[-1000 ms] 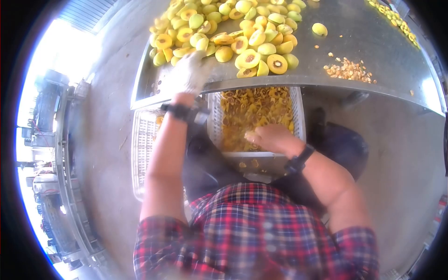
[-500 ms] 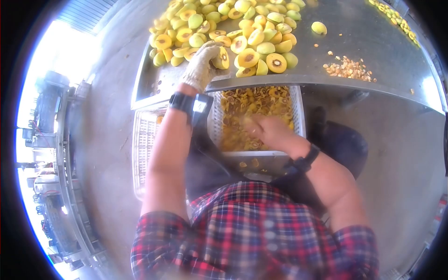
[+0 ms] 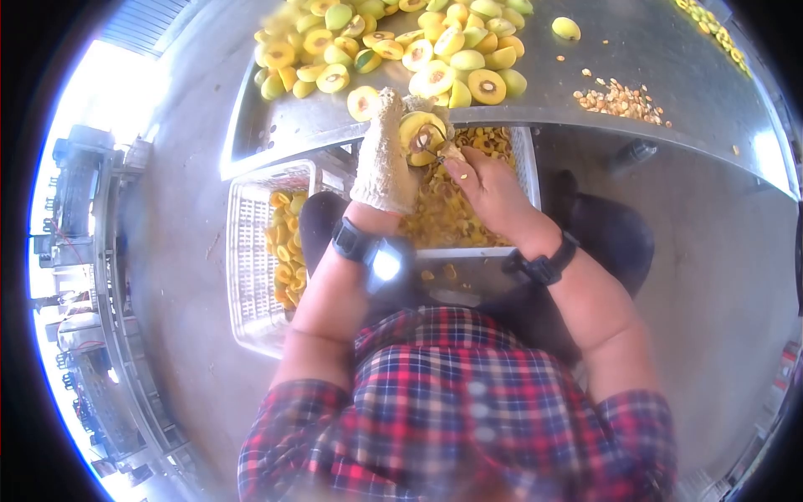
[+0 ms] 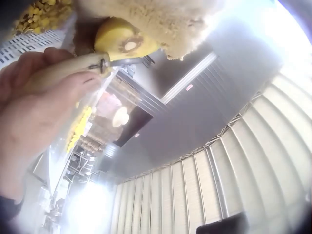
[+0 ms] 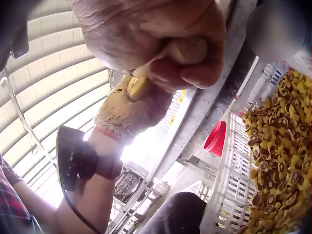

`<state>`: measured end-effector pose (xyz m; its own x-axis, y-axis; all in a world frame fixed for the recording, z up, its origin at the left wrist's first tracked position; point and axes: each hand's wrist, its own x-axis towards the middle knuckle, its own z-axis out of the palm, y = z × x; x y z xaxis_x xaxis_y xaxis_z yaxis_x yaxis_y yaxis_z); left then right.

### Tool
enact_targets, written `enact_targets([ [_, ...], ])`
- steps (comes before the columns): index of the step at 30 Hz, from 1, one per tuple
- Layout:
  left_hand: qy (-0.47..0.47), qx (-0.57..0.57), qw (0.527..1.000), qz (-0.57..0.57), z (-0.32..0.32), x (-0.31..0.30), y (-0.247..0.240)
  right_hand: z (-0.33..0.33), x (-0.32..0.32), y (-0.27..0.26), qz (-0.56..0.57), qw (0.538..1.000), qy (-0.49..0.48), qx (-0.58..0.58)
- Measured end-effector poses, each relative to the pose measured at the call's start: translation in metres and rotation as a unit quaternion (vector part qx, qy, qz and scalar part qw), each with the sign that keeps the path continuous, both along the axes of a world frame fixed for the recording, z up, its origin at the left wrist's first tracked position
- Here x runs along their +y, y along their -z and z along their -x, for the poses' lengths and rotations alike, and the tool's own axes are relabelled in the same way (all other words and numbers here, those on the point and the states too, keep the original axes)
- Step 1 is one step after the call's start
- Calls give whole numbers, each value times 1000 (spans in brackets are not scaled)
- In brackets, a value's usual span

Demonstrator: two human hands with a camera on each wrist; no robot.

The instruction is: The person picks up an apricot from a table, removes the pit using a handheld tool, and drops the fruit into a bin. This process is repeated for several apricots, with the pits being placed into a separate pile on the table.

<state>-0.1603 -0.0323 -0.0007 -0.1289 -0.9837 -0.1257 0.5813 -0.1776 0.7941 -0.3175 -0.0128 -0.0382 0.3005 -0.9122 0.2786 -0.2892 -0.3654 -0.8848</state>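
Observation:
My left hand (image 3: 387, 163), in a cream knit glove, grips a halved yellow fruit (image 3: 416, 132) just off the table's front edge. The cut face, with a pale kernel in a brown centre, is turned toward my bare right hand (image 3: 499, 194). That hand holds a small tool by its thick pale handle (image 4: 66, 70); in the left wrist view its thin metal end (image 4: 127, 62) lies along the fruit's cut face. In the right wrist view, curled fingers wrap the handle's rounded butt (image 5: 194, 48). Glove and right hand are close together over a white basket (image 3: 527, 171) of brown-yellow scraps.
Halved fruits (image 3: 335, 50) are heaped on the metal table (image 3: 552, 92), with a small pile of kernels (image 3: 623, 102) to the right and one lone fruit (image 3: 566, 28) behind it. Another white basket (image 3: 249, 251) with yellow pieces stands on the floor at left, by my knee.
My left hand reached to the heap, took up a fruit half and brought it back toward me. My right hand rose from over the scrap basket to meet it with the tool.

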Motion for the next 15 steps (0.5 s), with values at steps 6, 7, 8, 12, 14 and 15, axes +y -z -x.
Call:
enact_targets([
  [6, -92, -90, 992, 13, 13, 6, 1, -5, 5, 4, -74, 996, -30, -39],
  [7, -97, -79, 992, 0, 15, 8, -3, -4, 7, 4, -128, 989, -52, -54],
  [8, -101, -69, 992, -14, 16, 9, -8, -4, 7, 4, -129, 989, -52, -54],
  [12, -96, -155, 983, 19, 18, 16, -22, -2, 8, 5, -157, 980, -91, -81],
  [14, -55, -129, 990, 11, 12, 7, -13, -2, 10, 4, -175, 975, -105, -90],
  [15, -54, -129, 990, 12, 9, 6, -13, 0, 10, -2, -213, 961, -134, -112],
])
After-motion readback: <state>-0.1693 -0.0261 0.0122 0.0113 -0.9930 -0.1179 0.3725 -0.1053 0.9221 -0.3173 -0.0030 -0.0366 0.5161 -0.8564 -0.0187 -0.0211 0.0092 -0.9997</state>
